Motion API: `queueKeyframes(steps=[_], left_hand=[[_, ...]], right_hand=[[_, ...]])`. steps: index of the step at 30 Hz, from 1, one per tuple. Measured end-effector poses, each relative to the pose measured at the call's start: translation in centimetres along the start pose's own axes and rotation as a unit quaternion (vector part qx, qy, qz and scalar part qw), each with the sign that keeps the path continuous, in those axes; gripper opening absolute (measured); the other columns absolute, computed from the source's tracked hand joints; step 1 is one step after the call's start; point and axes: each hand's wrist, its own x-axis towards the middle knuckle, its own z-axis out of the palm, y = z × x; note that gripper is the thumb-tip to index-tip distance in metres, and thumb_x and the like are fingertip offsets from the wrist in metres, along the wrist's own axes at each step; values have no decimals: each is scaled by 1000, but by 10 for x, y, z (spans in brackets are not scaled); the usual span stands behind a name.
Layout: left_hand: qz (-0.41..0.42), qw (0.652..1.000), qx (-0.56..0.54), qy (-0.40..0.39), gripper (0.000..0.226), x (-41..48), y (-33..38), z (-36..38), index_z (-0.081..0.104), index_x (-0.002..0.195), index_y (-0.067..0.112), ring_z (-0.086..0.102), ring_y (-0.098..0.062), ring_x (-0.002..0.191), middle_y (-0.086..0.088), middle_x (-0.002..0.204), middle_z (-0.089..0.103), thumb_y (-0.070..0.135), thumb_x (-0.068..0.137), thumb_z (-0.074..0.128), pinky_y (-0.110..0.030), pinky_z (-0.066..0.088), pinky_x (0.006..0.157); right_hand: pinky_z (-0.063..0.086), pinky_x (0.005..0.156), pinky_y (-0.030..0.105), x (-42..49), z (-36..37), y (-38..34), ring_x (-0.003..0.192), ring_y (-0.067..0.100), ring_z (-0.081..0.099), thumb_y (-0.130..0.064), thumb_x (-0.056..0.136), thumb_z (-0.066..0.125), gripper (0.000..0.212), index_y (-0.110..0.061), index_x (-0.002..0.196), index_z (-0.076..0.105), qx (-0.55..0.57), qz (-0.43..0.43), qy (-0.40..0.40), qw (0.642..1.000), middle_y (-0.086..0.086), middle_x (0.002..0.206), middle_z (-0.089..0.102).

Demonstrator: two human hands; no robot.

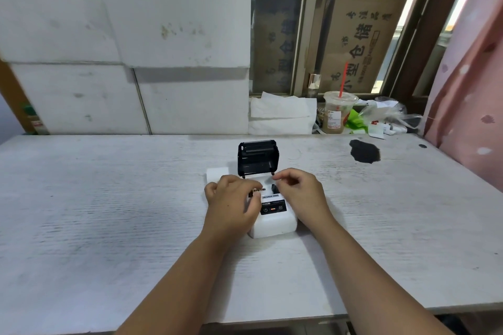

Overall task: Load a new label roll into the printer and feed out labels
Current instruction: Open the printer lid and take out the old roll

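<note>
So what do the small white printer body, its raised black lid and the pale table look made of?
Small white printer body: probably matte plastic, rounded moulded corners. Raised black lid: glossy plastic, faint sheen. Pale table: likely wood-grain laminate or painted board, fine streaks.

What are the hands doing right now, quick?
Left hand: fingers curled, pinching a small brownish thing over the open printer.
Right hand: fingers curled above the printer; cannot tell if it holds anything.
</note>
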Motion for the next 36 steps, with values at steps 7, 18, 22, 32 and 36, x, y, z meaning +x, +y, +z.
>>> queueKeyframes(steps=[7,18,22,32,36], left_hand=[[38,999,-10,3,33,1,-6,0,60,73,22,47,-12,82,19,68,58,34,77,29,-27,29,79],[34,999,-23,14,38,0,-8,2,58,73,14,43,-10,82,13,71,49,33,80,26,-26,39,68],[20,999,-23,14,42,-1,-8,2,63,78,13,47,-11,86,6,78,61,33,79,26,-23,39,69],[22,999,-49,8,43,-1,-5,0,66,82,11,51,-14,89,1,84,64,30,80,27,-14,31,73],[19,998,-58,-2,43,0,-7,2,66,85,13,51,-15,92,2,89,62,32,80,27,-20,36,78]], right_hand=[[44,67,29,26,14,-46,93,20,57,-14,83,54,25,-28,98,69,-397,-80,-199,892,3,98,65],[35,50,25,38,24,-69,73,23,48,-4,84,46,29,-7,101,69,-490,-35,-345,800,7,81,58],[35,50,25,38,24,-65,72,23,48,-3,83,48,27,-7,98,70,-479,-35,-340,808,7,80,59],[40,62,25,36,13,-62,83,20,52,-11,86,53,22,-14,105,64,-452,-82,-334,823,7,106,67],[46,69,29,35,9,-56,80,21,55,-22,87,54,15,-15,93,66,-428,-87,-300,848,2,83,63]])
